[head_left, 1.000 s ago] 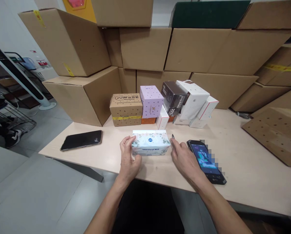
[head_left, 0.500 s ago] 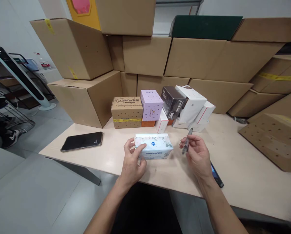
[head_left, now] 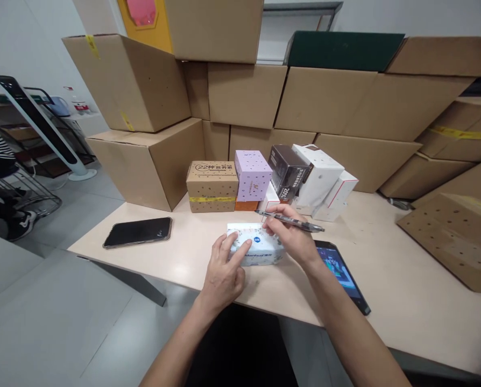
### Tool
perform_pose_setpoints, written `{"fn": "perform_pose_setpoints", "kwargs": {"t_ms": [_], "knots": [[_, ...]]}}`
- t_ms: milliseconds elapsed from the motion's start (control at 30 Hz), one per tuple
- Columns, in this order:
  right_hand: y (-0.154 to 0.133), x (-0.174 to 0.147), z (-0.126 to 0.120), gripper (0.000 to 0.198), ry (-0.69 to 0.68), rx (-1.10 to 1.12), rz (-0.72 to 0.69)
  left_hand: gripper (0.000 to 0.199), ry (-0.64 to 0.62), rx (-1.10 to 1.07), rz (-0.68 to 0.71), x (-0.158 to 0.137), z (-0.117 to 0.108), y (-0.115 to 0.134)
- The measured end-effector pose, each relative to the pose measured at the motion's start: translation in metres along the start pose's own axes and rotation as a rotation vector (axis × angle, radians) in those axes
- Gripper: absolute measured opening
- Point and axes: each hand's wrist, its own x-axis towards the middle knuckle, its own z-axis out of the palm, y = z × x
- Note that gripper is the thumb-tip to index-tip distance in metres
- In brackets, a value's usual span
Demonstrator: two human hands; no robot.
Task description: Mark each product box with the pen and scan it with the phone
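Observation:
A light-blue floral tissue pack lies on the table before me. My left hand rests on its left end, index and middle fingers spread apart over the top; the thumb is partly tucked at the front. My right hand is closed round a pen with a clear and dark barrel. The pen slants nearly flat, its thin end pointing left above the pack's back edge. The right fingers are close over the pack's right end; whether they touch it I cannot tell.
A black phone lies left, and a device with a lit screen sits under my right forearm. Behind the pack stand a brown box, a purple box, a dark box and white boxes. Stacked cartons wall the back.
My right hand has moved left with the pen, from beside the tissue pack to over its right end. The pen has turned flatter. My left fingers have spread farther over the top.

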Motion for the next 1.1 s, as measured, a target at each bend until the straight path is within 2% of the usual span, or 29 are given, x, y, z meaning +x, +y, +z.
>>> {"fn": "perform_pose_setpoints", "kwargs": {"t_ms": [100,233,533,1100], "knots": [[0.0063,0.0036,0.0065,0.021,0.008,-0.036,0.019,0.079,0.001,0.007,-0.013,0.0001,0.0008,0.0003],[0.0092,0.0003,0.0079,0.03,0.034,-0.101,-0.021,0.073,0.005,0.002,-0.02,-0.0002,0.0014,0.0012],[0.0083,-0.0028,0.0103,0.026,0.058,-0.249,-0.085,0.077,-0.004,-0.012,-0.032,0.0003,0.0005,0.0016],[0.0063,-0.0012,0.0107,0.027,0.034,-0.337,-0.108,0.075,-0.014,-0.022,-0.036,-0.0012,0.0008,0.0007]]}}
